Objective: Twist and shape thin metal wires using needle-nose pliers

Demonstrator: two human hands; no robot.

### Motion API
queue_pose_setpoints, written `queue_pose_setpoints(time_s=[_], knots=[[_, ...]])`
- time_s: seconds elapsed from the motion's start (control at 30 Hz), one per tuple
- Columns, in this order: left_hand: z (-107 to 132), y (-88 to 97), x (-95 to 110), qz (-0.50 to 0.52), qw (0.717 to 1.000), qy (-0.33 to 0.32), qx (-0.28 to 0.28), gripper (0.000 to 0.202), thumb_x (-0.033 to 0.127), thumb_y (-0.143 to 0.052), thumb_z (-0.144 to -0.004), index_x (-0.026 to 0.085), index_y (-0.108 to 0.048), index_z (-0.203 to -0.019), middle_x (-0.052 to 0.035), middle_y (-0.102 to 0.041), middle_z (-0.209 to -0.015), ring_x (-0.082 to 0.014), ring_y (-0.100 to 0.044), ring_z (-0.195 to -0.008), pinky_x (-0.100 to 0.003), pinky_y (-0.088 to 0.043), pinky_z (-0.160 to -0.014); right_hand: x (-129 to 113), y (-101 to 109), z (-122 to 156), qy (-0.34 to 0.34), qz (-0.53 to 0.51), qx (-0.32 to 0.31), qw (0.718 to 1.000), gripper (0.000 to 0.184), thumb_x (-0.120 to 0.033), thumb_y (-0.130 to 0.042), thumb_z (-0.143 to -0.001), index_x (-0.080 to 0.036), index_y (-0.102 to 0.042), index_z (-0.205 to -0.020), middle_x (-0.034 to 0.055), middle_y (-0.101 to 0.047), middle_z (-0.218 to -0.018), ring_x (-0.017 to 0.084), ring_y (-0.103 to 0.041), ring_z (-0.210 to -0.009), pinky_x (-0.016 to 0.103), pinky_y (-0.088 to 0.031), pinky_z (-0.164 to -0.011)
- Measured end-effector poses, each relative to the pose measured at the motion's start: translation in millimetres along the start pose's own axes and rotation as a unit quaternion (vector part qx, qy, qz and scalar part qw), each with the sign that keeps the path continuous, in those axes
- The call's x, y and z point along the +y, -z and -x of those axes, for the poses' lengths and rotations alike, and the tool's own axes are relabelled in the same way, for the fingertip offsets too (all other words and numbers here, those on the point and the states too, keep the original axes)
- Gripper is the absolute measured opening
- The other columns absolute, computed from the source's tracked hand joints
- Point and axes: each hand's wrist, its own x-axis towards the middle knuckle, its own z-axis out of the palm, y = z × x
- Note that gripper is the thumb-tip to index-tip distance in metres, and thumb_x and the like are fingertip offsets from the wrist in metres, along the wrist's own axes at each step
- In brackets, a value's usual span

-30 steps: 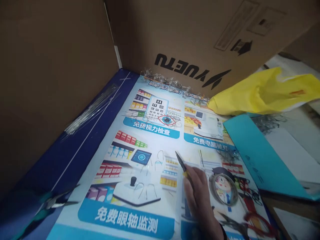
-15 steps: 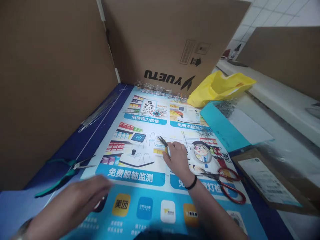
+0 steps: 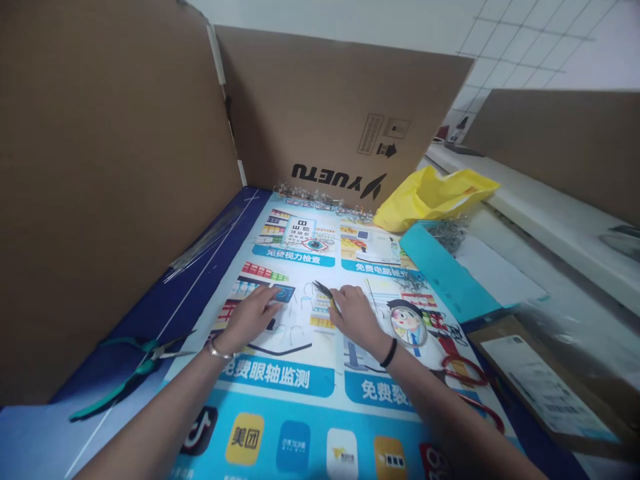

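Note:
My right hand [image 3: 357,319] is wrapped round small pliers [image 3: 324,291] with dark jaws and a yellow handle, the tips pointing up and left. My left hand [image 3: 253,317] is over the printed sheet [image 3: 280,347], left of the pliers, with its fingers reaching forward and the thumb a little apart; I see nothing held in it. Thin bent wire pieces [image 3: 306,297] lie on the sheet between the two hands. More fine curved wires lie just below them.
Green-handled pliers [image 3: 135,373] lie at the left. Red-handled scissors [image 3: 465,370] are partly behind my right forearm. Tangled wire [image 3: 447,233], a yellow bag [image 3: 435,197] and a packaged parcel [image 3: 545,373] are at the right. Cardboard panels [image 3: 340,113] stand behind and left.
My left hand has moved from the lower left forward and right, towards the wire pieces. My right hand keeps the pliers in nearly the same place. The camera view has tilted up slightly.

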Motion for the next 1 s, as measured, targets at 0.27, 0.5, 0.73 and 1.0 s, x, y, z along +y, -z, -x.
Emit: queue_pose_setpoints(time_s=[0.27,0.5,0.73,1.0], knots=[[6,-3.1,-6,-0.005,1.0,-0.016,-0.001,0.034,0.027,-0.05,-0.086,0.023,-0.055,-0.119,-0.0065,-0.057,-0.118,-0.0227,-0.052,-0.113,-0.035,-0.047,-0.09,31,11,-25,0.034,-0.042,0.018,0.998,0.028,-0.023,-0.046,-0.084,-0.013,-0.058,-0.107,0.0092,-0.054,-0.089,0.022,-0.045,-0.089,0.033,-0.034,-0.082],[7,-3.8,-10,0.006,1.0,-0.025,-0.003,0.032,0.024,-0.052,-0.084,0.024,-0.057,-0.115,-0.0053,-0.059,-0.115,-0.0205,-0.054,-0.109,-0.034,-0.046,-0.093,59,18,-77,-0.005,-0.049,0.038,0.998,0.023,-0.025,-0.045,-0.083,-0.013,-0.061,-0.093,0.0082,-0.055,-0.081,0.021,-0.047,-0.083,0.03,-0.033,-0.078],[7,-4.3,-13,0.018,0.999,-0.033,-0.007,0.032,0.025,-0.052,-0.084,0.024,-0.057,-0.115,-0.0051,-0.058,-0.115,-0.0202,-0.053,-0.11,-0.034,-0.045,-0.094,65,16,-96,-0.011,-0.041,0.018,0.999,0.023,-0.025,-0.043,-0.084,-0.014,-0.062,-0.09,0.0062,-0.056,-0.076,0.019,-0.049,-0.08,0.027,-0.033,-0.075],[6,-1.9,-9,0.058,0.998,-0.004,-0.008,0.028,0.023,-0.052,-0.084,0.023,-0.059,-0.111,-0.0053,-0.059,-0.112,-0.019,-0.055,-0.106,-0.034,-0.044,-0.094,27,-4,-51,0.038,-0.006,0.016,0.999,0.03,-0.026,-0.048,-0.082,-0.014,-0.058,-0.108,0.0095,-0.054,-0.093,0.022,-0.045,-0.092,0.031,-0.033,-0.083]])
